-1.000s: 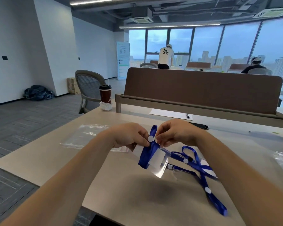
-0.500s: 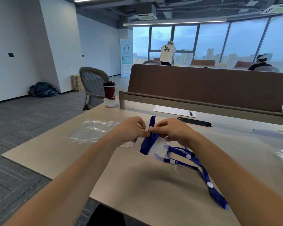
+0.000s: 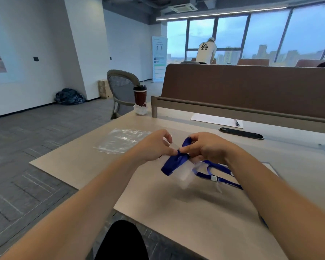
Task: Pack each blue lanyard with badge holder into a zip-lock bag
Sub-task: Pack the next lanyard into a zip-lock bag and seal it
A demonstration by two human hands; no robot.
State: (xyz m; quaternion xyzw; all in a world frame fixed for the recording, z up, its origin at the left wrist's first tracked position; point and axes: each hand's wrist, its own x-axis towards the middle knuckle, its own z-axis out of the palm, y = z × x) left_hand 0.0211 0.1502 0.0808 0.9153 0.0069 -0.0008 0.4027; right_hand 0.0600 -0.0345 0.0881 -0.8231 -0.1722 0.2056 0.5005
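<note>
Above the bench (image 3: 176,212), both hands meet over a lanyard (image 3: 174,162). The left hand (image 3: 154,147) pinches the bunched blue strap between thumb and forefinger, its other fingers loosely curled. The right hand (image 3: 206,149) pinches the same strap from the other side, just beside the left fingertips. The folded strap hangs down from the pinch, and the clear badge holder (image 3: 186,173) dangles below it, blurred, just over the bench.

A loose strap (image 3: 219,168) lies under the right forearm. I cannot tell whether it belongs to the held lanyard or to another.

The bag (image 3: 120,140) lies flat on the bench to the left, apart from the hands and beyond them. Farther back stand a cup (image 3: 140,95), a paper (image 3: 214,120) with a pen (image 3: 237,122), and a chair (image 3: 122,91).

The likely risks:
- **Unfolding:** the bundle is held by two small pinches, so it would probably spring open if one hand let go to reach for the bag.
- **Snagging:** the loose strap may catch and drag along.
- **Opening the bag:** its mouth will be hard to open one-handed, and the stiff holder could jam there.
</note>
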